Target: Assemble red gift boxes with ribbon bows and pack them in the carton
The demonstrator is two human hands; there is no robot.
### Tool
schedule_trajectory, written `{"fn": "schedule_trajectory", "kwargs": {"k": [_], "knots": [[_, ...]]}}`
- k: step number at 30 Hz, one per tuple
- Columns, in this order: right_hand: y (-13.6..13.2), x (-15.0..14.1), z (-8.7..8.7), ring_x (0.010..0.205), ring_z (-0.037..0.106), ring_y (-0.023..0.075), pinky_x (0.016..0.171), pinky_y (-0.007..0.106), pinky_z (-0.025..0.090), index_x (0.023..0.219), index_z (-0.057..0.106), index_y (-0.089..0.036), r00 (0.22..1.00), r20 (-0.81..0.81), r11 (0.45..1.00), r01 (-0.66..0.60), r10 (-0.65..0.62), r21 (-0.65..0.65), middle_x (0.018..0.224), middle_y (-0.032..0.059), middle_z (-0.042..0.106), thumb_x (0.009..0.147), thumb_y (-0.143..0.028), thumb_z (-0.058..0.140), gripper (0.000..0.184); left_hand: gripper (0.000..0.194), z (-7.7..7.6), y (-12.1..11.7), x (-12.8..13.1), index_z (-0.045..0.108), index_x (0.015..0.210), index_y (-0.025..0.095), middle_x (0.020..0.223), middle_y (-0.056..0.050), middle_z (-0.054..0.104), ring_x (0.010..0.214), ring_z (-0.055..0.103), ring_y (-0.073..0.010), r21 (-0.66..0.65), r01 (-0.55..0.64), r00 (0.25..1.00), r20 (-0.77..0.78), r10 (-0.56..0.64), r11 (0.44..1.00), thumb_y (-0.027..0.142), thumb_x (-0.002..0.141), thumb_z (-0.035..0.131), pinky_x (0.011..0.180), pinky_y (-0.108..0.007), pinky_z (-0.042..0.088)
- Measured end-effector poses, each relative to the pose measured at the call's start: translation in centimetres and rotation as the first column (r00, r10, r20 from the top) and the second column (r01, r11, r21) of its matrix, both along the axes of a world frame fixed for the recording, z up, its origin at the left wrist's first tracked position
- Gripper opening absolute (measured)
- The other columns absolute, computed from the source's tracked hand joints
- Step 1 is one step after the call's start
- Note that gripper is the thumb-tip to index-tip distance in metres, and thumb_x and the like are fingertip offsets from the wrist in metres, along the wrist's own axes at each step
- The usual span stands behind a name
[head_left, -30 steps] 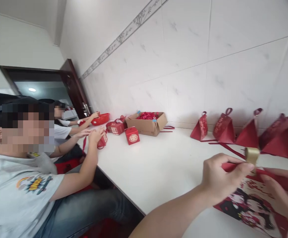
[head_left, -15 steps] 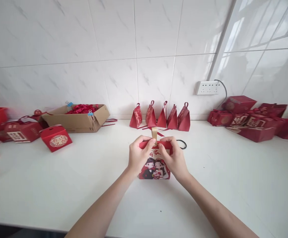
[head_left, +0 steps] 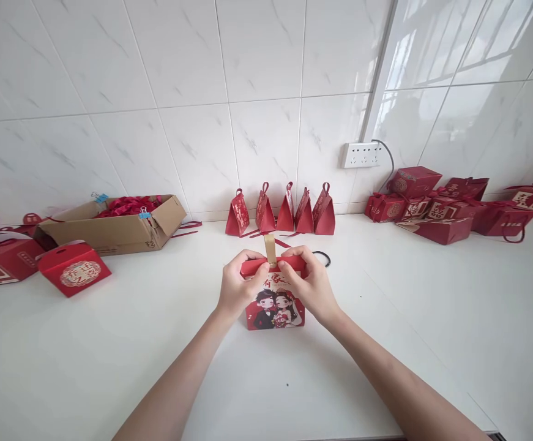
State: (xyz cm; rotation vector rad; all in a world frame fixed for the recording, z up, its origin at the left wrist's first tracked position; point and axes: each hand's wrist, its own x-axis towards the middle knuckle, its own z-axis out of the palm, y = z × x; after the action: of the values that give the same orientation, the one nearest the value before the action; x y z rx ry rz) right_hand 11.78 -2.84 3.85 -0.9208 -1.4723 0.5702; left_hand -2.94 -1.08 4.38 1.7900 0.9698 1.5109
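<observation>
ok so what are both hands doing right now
Left hand: closed on the left side of the box's red top.
Right hand: closed on its right side.

1. Wall: we see white, grey-veined glossy tiles [head_left: 266,55] with thin grout lines.
2. Trunking: we note a white vertical strip [head_left: 379,73] running down to a white multi-socket outlet [head_left: 362,155] with a dark cable [head_left: 389,160].
3. Surface: we have a white tabletop [head_left: 110,361] against the wall.
4. Light: we observe bright, barred window-like reflections at upper right.
</observation>
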Motion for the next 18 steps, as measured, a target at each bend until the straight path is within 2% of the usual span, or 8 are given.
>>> {"fn": "schedule_trajectory", "kwargs": {"k": [5,8,10,11,13,14,15,18], "knots": [[0.0,-0.6,0.4,0.058,0.052,0.0128,0.053,0.025,0.045,0.080,0.048,-0.022,0.999,-0.039,0.996,0.004,-0.008,-0.086,0.072,-0.0023,0.057,0.083,-0.032,0.052,0.012,0.014,0.2,-0.2,0.5,0.058,0.071,0.016,0.060,0.001,0.060,0.052,0.054,-0.0107,0.002,-0.059,0.998,0.021,0.059,0.998,0.030,0.074,0.063,0.048,-0.020,0.044],[-0.1,-0.6,0.3,0.059,0.053,0.0131,0.055,0.026,0.047,0.080,0.046,-0.023,1.000,-0.016,0.997,0.021,-0.023,-0.079,0.073,-0.0022,0.057,0.084,-0.033,0.051,0.012,0.015,0.2,-0.2,0.7,0.058,0.072,0.017,0.061,0.000,0.060,0.053,0.054,-0.0114,0.009,-0.080,0.997,0.013,0.080,0.997,0.031,0.074,0.062,0.050,-0.020,0.045],[-0.1,-0.1,0.0,0.068,0.058,0.0152,0.063,0.029,0.050,0.091,0.048,-0.022,1.000,0.004,0.999,-0.013,0.013,-0.034,0.082,0.0008,0.060,0.084,-0.033,0.051,0.013,0.017,0.1,-0.2,0.6,0.058,0.074,0.017,0.064,0.000,0.060,0.055,0.055,-0.0119,0.015,-0.084,0.996,0.013,0.084,0.996,0.033,0.074,0.063,0.052,-0.021,0.046],[-0.1,0.3,-0.2,0.074,0.060,0.0166,0.067,0.031,0.051,0.102,0.047,-0.022,0.998,0.010,0.998,-0.054,0.055,-0.017,0.089,0.0030,0.062,0.084,-0.033,0.052,0.022,0.018,0.0,-0.1,0.4,0.058,0.077,0.017,0.068,-0.001,0.062,0.058,0.057,-0.0126,0.016,-0.083,0.996,0.022,0.082,0.996,0.034,0.074,0.063,0.054,-0.022,0.046],[0.0,1.4,-0.8,0.086,0.063,0.0195,0.074,0.035,0.052,0.125,0.033,-0.022,0.986,0.031,0.986,-0.165,0.166,-0.026,0.101,0.0071,0.062,0.083,-0.034,0.055,0.049,0.022,-0.4,0.2,-0.1,0.058,0.085,0.017,0.077,-0.002,0.064,0.066,0.059,-0.0144,0.004,-0.035,0.999,0.036,0.034,0.999,0.035,0.073,0.064,0.060,-0.023,0.048],[0.2,2.0,-1.1,0.090,0.063,0.0208,0.076,0.037,0.052,0.129,0.029,-0.022,0.973,0.052,0.973,-0.222,0.225,-0.056,0.105,0.0085,0.062,0.083,-0.035,0.057,0.056,0.024,-0.7,0.5,-0.4,0.058,0.087,0.017,0.078,-0.002,0.063,0.068,0.059,-0.0150,-0.012,0.021,0.999,0.041,-0.021,1.000,0.037,0.074,0.064,0.061,-0.024,0.048],[0.4,2.6,-1.3,0.093,0.063,0.0218,0.077,0.038,0.052,0.129,0.031,-0.022,0.959,0.080,0.959,-0.266,0.273,-0.095,0.106,0.0091,0.063,0.082,-0.036,0.058,0.056,0.025,-1.0,0.7,-0.8,0.058,0.086,0.017,0.077,-0.002,0.062,0.068,0.059,-0.0153,-0.036,0.090,0.995,0.047,-0.088,0.995,0.039,0.075,0.063,0.062,-0.025,0.047],[1.1,3.8,-1.6,0.096,0.063,0.0244,0.082,0.041,0.051,0.113,0.049,-0.021,0.922,0.158,0.926,-0.321,0.354,-0.198,0.106,0.0084,0.066,0.081,-0.037,0.061,0.038,0.032,-1.8,1.5,-1.6,0.058,0.073,0.016,0.067,-0.002,0.059,0.063,0.056,-0.0156,-0.116,0.243,0.968,0.096,-0.233,0.963,0.047,0.076,0.059,0.060,-0.026,0.045]]}}
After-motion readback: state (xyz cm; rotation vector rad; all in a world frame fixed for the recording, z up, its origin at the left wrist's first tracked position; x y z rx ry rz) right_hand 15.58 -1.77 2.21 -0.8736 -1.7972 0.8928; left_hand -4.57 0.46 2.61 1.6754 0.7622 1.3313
